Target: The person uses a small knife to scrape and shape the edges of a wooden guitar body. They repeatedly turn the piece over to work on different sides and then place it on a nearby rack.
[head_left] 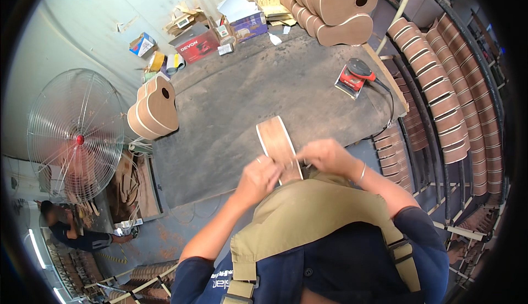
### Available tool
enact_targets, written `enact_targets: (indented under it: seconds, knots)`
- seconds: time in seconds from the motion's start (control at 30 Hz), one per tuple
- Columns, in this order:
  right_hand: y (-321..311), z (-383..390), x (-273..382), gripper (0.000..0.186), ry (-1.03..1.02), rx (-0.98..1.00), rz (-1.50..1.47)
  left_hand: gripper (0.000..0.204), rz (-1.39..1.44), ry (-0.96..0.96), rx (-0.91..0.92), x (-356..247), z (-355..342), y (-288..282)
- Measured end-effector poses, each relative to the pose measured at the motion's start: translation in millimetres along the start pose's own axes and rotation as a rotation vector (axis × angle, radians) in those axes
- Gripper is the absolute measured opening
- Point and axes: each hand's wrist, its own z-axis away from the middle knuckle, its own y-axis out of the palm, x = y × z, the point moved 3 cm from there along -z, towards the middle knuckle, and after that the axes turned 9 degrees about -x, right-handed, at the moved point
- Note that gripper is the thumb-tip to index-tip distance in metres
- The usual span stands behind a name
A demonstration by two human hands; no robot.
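Edge-up on the bench in front of me is a small wooden guitar-like body (pixel 276 136), its brown side bordered by pale binding strips. Its near end meets my olive apron (pixel 313 210). My left hand (pixel 258 180), fingers curled, is at the left border of that near end. On the opposite border my right hand (pixel 327 156) is closed in a pinch, a bracelet on its wrist. Both sets of fingertips are slightly smeared, and whatever lies between them is too small or hidden to tell. The lower part of the body disappears behind my hands and apron.
A red and black sander (pixel 355 77) with a cord rests at the bench's right. Another body (pixel 154 109) stands at the left edge; several are stacked (pixel 344 7) far right. Boxes (pixel 198 43) line the wall. A large fan (pixel 80 139) and a person (pixel 80 232) are left, loaded racks (pixel 434 89) right.
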Motion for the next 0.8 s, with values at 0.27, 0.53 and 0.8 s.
enact_targets:
  seconds: [0.27,0.53,0.8]
  knots:
    - [15,0,-4,0.037,-0.247,-0.225,0.18,0.017,-0.163,0.128,-0.059,-2,-9,-3]
    - [30,63,0,0.03,0.145,0.155,-0.108,0.028,0.118,0.037,0.36,-17,20,9]
    - [-4,86,-9,0.016,0.659,-0.617,-0.551,0.055,-0.345,0.281,0.319,4,-66,-11]
